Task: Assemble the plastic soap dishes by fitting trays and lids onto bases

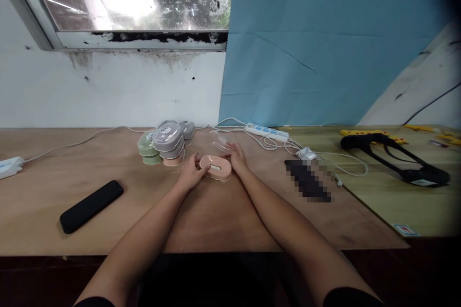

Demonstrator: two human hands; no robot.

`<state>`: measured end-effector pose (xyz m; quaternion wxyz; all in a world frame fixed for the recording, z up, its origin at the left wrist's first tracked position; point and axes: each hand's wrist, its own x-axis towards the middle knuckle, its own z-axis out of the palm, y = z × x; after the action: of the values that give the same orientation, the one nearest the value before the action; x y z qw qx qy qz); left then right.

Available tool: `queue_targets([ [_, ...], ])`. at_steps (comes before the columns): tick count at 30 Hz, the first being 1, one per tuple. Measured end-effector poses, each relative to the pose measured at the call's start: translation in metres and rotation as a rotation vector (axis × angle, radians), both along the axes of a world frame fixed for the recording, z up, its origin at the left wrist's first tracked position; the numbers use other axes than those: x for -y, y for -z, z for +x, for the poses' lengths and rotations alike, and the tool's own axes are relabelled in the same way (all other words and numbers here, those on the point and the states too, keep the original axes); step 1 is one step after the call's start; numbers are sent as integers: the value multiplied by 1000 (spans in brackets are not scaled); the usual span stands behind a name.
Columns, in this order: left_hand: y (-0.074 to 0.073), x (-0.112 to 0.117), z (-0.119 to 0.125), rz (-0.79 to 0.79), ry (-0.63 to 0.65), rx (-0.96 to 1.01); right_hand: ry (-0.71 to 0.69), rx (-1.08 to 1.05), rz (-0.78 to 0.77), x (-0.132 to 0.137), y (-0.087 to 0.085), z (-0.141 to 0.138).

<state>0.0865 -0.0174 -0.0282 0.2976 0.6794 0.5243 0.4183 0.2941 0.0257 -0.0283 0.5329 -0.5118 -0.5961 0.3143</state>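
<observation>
A small pink oval soap-box-like case (220, 172) with a slot in its top lies on the table before me. My left hand (189, 174) grips its left end, thumb on the top edge and fingers along the side. My right hand (237, 159) is at its far right end, fingers stretched out and apart, thumb by the rim; whether it touches the case I cannot tell. Just beyond those fingertips lie small clear plastic pieces (219, 146). To the left, similar lidded cases are stacked: grey ones (168, 137), a green pair (148, 145) and a pink one (174, 160).
A black oblong case (91, 206) lies at left front. White cables and a power strip (267, 132) run along the back, with a white adapter (306, 153). A blurred-out dark object (309, 181) and a black strap frame (396, 160) lie to the right. A white wall stands behind.
</observation>
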Motion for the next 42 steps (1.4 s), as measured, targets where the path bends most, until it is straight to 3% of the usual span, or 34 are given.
queue_targets([
  [3, -2, 2, 1, 50, 31, -76, 242, -90, -84, -6, -4, 12],
  [6, -7, 8, 3, 107, 68, -177, 412, 86, -111, -9, -7, 28],
  [12, -12, 13, 5, 107, 139, -290, 500, 280, -131, -12, -7, 39],
  [21, -8, 11, 4, 107, 151, -346, 267, 542, -83, -6, -5, 25],
  [30, -9, 12, 4, 130, 134, -338, 93, 373, -23, -5, -1, 26],
  [33, -10, 12, 3, 140, 49, -251, -74, 272, 5, 2, -5, 24],
  [37, -14, 6, 0, 122, -101, -76, -320, 309, 69, 18, -13, 12],
  [42, -15, 2, -1, 79, -168, 257, -205, 166, 7, 21, -11, -9],
])
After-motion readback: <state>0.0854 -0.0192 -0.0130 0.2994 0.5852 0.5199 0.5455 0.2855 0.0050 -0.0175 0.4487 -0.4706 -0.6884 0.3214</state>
